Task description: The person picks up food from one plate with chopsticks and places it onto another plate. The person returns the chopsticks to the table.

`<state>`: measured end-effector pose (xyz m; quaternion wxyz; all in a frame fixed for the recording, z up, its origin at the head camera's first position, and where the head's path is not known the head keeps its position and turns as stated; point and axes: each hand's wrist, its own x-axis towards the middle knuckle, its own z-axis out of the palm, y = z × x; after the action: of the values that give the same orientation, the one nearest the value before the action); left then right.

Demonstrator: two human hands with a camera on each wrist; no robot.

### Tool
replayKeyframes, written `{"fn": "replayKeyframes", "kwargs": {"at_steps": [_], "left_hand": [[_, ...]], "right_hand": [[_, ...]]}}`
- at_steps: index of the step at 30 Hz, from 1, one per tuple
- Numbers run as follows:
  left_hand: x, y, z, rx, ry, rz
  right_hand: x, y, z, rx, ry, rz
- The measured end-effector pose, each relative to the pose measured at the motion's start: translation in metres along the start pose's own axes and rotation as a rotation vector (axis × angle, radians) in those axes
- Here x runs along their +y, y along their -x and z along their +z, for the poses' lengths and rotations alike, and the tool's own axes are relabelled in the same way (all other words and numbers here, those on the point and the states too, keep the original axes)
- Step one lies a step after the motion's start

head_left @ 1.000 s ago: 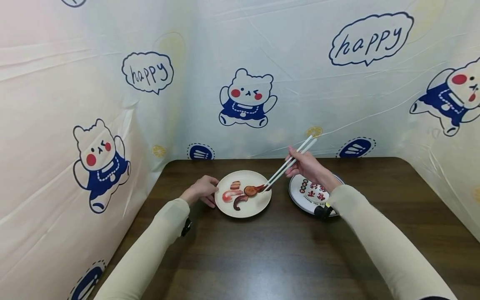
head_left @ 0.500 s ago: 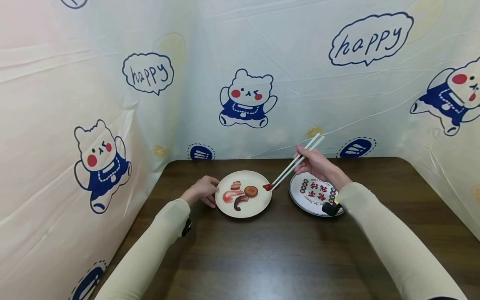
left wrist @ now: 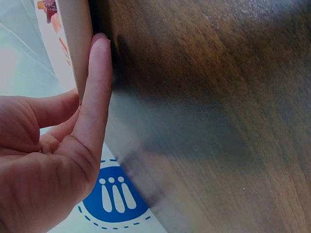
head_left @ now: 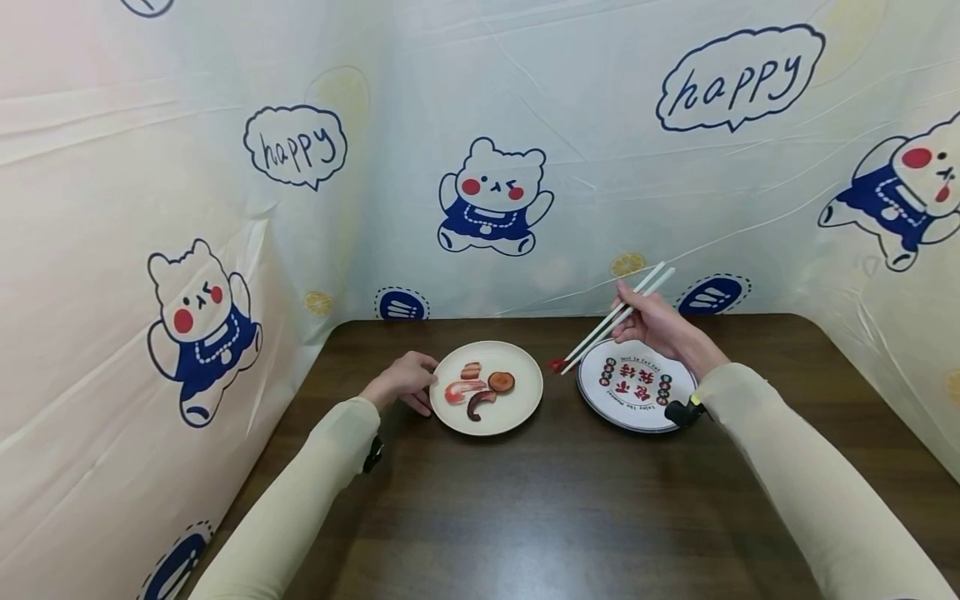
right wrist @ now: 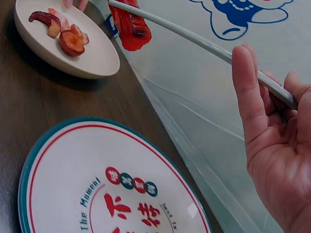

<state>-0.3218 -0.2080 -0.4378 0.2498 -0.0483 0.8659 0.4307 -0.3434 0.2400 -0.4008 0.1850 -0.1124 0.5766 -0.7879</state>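
Observation:
In the head view my right hand (head_left: 651, 323) holds a pair of white chopsticks (head_left: 618, 318). Their tips pinch a glossy red piece of food (right wrist: 131, 26), lifted between the two plates. My left hand (head_left: 407, 381) grips the left rim of a cream plate (head_left: 517, 417), thumb and fingers at its edge in the left wrist view. On that plate lie a round brown mushroom-like slice (head_left: 501, 382), a dark curved tentacle-like piece (head_left: 478, 406), a pink shrimp-like piece (head_left: 463, 391) and a small striped piece (head_left: 471, 370). My right hand is above a white plate with red lettering (head_left: 611, 408).
Both plates stand on a dark wooden table (head_left: 480, 517). Behind and beside it hangs a pale printed sheet (head_left: 585, 192) with bears and words. The white plate has a teal rim, seen in the right wrist view.
My right hand has moved right with the chopsticks, carrying the red piece off the cream plate towards the white plate. My left hand has stayed at the cream plate's rim.

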Motion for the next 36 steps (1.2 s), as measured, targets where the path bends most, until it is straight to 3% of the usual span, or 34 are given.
{"fn": "replayKeyframes", "kwargs": {"at_steps": [21, 36], "left_hand": [[0.0, 0.0, 0.001, 0.009, -0.005, 0.001], [-0.001, 0.0, 0.0, 0.004, 0.009, 0.008]], "right_hand": [[-0.003, 0.02, -0.043, 0.12, -0.005, 0.014], [-0.006, 0.034, -0.061, 0.163, 0.005, 0.026]]}}
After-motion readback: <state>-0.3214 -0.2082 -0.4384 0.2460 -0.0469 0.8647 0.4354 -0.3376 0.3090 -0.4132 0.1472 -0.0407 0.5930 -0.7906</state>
